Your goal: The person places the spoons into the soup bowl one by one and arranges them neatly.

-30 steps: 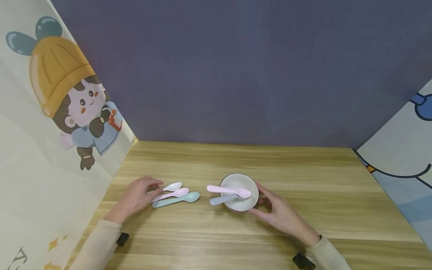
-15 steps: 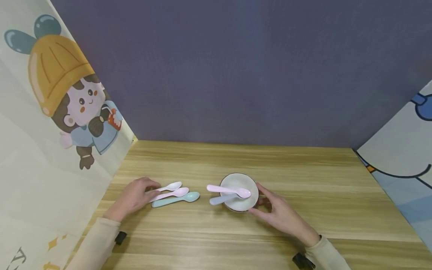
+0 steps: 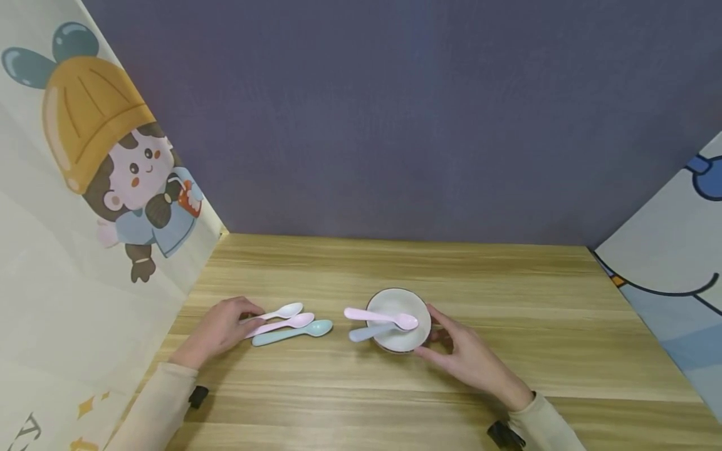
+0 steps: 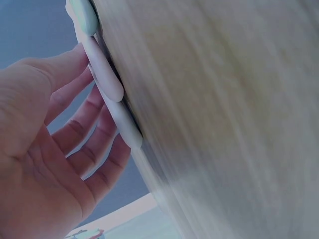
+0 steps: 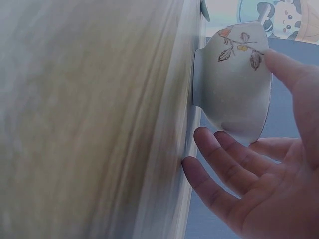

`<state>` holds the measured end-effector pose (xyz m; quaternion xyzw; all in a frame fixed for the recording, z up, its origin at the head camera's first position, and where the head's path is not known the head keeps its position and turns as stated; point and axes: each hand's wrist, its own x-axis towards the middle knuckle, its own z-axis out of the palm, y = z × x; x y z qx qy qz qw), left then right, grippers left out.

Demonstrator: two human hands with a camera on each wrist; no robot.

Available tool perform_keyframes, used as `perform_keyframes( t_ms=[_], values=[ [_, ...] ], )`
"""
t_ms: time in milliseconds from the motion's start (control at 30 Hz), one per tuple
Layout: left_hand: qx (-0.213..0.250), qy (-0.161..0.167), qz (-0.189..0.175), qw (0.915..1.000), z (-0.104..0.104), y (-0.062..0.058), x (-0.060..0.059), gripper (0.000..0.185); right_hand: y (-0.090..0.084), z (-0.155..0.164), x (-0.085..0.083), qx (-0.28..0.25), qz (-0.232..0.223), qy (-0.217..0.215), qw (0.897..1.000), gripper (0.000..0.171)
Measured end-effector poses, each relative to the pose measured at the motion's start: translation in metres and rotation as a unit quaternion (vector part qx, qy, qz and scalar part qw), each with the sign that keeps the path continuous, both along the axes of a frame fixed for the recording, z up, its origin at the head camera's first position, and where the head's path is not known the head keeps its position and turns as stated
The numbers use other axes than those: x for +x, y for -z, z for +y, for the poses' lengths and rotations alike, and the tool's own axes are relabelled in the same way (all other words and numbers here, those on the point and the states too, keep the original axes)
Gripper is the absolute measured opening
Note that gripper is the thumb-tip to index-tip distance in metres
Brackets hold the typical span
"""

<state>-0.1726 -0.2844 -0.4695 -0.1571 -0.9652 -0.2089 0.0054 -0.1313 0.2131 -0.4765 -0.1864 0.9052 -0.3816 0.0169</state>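
Note:
My left hand (image 3: 225,326) lies flat on the wooden table (image 3: 338,401), its fingertips at the handle ends of three plastic spoons: a white spoon (image 3: 284,311), a pink spoon (image 3: 284,324) and a teal spoon (image 3: 296,332). In the left wrist view the fingers (image 4: 94,144) are loosely extended beside the pink spoon (image 4: 104,74) and white spoon (image 4: 124,127). A small white bowl (image 3: 403,304) holds another pink spoon (image 3: 380,317) and a pale blue spoon (image 3: 365,332). My right hand (image 3: 451,351) cups the bowl's right side; its thumb (image 5: 286,69) touches the bowl (image 5: 234,89), fingers relaxed.
Cartoon-printed panels stand on the left (image 3: 84,188) and the right (image 3: 677,263), with a dark purple wall (image 3: 395,125) behind. Bare wood stretches behind the bowl and to its right.
My left hand has drawn back slightly to the left along the spoon handles. The bowl, the spoons and my right hand stay where they were.

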Motion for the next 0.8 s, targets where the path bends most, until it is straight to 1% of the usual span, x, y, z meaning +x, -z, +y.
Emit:
perform_keyframes(
  t_ms=[400, 800],
  values=[
    [-0.003, -0.005, -0.011, 0.9999, 0.0009, -0.0006, 0.0007, 0.016, 0.0000, 0.0000, 0.0009, 0.004, 0.008, 0.000, 1.000, 0.097],
    [-0.008, 0.000, 0.010, 0.9999, -0.0005, -0.0002, 0.0014, 0.015, 0.0014, 0.0000, 0.0004, -0.003, 0.010, -0.002, 1.000, 0.096]
  ],
)
